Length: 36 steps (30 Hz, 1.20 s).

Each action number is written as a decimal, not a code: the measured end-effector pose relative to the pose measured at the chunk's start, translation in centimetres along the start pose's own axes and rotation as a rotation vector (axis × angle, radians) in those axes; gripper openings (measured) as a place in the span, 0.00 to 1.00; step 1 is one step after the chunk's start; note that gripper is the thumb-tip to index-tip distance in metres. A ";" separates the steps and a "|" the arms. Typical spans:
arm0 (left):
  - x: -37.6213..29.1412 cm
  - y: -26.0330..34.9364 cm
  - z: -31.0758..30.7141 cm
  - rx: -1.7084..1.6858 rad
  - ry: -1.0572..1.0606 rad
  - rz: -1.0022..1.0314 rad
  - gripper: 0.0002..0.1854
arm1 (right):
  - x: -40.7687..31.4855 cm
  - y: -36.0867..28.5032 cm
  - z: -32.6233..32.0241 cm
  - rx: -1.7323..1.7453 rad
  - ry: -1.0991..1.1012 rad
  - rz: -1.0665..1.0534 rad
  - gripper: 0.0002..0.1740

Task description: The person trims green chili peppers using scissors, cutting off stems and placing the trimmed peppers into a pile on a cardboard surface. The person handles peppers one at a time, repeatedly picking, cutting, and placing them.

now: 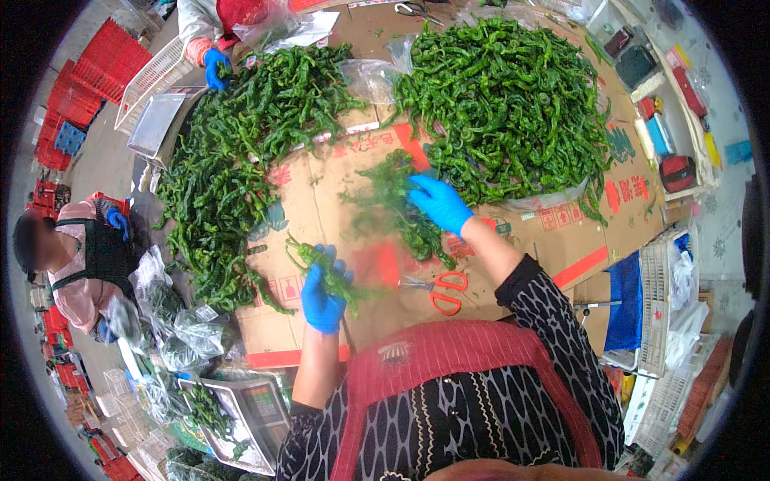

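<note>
My left hand [323, 294], in a blue glove, is closed around a few green chili peppers [331, 275] near the front of the cardboard-covered table. My right hand [440, 204], also gloved in blue, is at the edge of a small group of green peppers [415, 225], partly blurred; whether its fingers hold any cannot be told. Scissors with orange handles [448, 293] lie between me and that group. A large pepper heap [505, 102] lies beyond my right hand, and a long heap [222, 180] runs along the left side.
A co-worker's gloved hand [216, 69] is at the far end of the left heap. Another person [90, 258] is at the left beside plastic bags of peppers [192, 337]. A scale [240, 421] bearing peppers stands at the lower left, and a white crate [656, 300] at the right.
</note>
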<state>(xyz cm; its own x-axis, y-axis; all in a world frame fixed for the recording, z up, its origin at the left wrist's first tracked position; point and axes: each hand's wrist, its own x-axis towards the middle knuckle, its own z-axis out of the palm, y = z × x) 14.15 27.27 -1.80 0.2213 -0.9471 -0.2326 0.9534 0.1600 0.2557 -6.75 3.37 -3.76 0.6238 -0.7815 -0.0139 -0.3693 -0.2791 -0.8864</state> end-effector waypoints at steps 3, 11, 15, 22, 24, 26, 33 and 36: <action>0.3 -0.4 -0.4 0.031 -0.037 -0.031 0.26 | -0.3 0.3 -1.2 0.415 -0.036 0.115 0.21; 1.8 -2.2 1.4 0.161 0.000 -0.037 0.21 | -3.8 -1.4 -0.2 0.604 -0.024 0.189 0.24; 0.9 -1.2 3.1 0.316 0.060 0.114 0.21 | -5.0 -4.7 0.7 0.667 -0.142 0.178 0.26; -0.7 0.8 3.3 0.462 0.124 0.253 0.24 | -5.5 -4.9 3.3 0.518 -0.164 0.212 0.31; -1.5 0.5 3.0 0.477 0.160 0.230 0.24 | -6.4 -6.6 3.8 0.386 -0.134 0.224 0.30; -0.8 0.0 2.4 0.460 0.147 0.155 0.24 | -6.5 -7.0 4.7 0.255 -0.117 0.123 0.27; 1.5 -2.9 2.3 0.559 0.181 0.203 0.26 | -8.5 -9.0 5.9 -0.161 -0.081 -0.292 0.22; 1.5 -2.7 1.8 0.609 0.243 0.226 0.23 | -8.3 -8.9 4.7 -0.158 -0.044 -0.231 0.21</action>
<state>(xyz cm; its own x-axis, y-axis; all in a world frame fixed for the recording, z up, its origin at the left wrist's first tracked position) 11.56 24.94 -1.16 0.5081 -0.8084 -0.2973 0.6097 0.0937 0.7871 -5.40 15.01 2.11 0.7322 -0.6628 0.1567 -0.3145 -0.5331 -0.7855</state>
